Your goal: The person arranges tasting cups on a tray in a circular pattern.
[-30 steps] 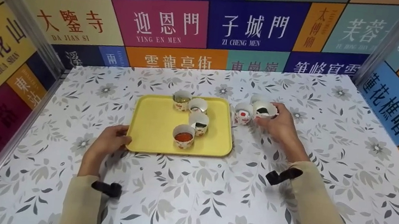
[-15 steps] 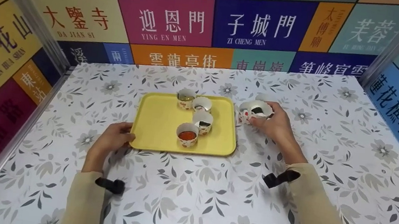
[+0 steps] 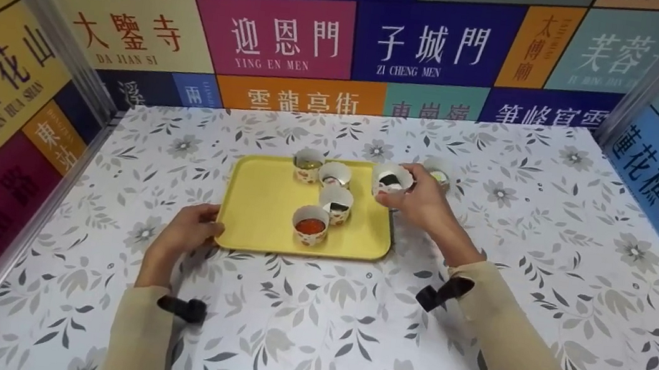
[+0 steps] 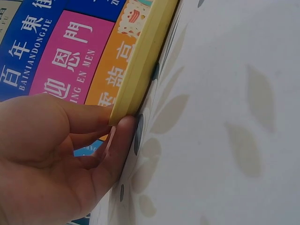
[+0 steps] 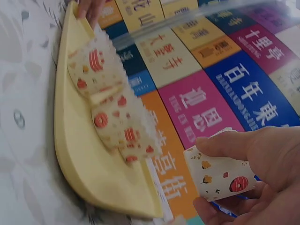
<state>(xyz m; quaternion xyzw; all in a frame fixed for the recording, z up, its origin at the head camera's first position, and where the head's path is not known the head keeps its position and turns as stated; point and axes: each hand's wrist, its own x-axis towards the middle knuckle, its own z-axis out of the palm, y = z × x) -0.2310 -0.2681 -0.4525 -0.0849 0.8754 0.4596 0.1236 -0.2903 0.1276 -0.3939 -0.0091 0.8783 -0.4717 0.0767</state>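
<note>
A yellow tray lies on the patterned table, and my left hand pinches its near left corner. The left wrist view shows thumb and fingertips at the tray edge. My right hand grips a scallop-rimmed paper cup holding something dark and white, held at the tray's right edge. On the tray stand several similar cups: one with orange-red food, one with dark food, one with pale food, and one with yellow-green food.
Behind my right hand stands another paper cup, partly hidden, with white and yellow-green contents. Panels printed with large characters rise along the table's back and sides. The floral tabletop runs in front of the tray.
My right hand has moved left with the dark-filled cup to the tray's edge. The cup with a red spot beside it is no longer visible. My left hand stays at the tray corner.
</note>
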